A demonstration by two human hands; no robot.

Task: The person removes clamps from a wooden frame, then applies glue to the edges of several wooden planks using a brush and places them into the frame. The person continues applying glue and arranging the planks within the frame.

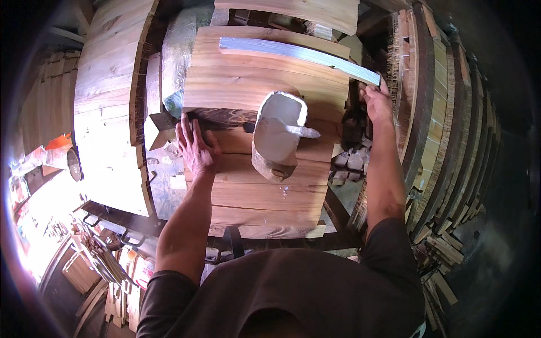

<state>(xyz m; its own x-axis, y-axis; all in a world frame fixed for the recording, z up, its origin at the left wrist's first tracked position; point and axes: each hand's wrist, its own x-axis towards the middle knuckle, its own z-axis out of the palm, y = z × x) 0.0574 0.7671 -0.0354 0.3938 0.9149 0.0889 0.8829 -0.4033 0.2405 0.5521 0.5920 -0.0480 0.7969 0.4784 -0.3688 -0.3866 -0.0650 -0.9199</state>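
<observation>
Boards lie edge to edge before me as a wide wooden panel. Across its far part lies a long wooden strip, its upper face coated whitish, like glue. My right hand has its fingers closed around the strip's right end, just past the panel's edge. Fingers apart, my left hand rests at the panel's left edge, beside a dark-grained board. Between my hands stands a cut-open container of white, glue-like stuff, crusted at the rim. A white-coated stick or brush leans out over its right side.
Another long panel stands at the left. Several panels are stacked on the right, with wood offcuts below them. Small blocks lie beside the panel. Metal handles and thin wood strips are at lower left.
</observation>
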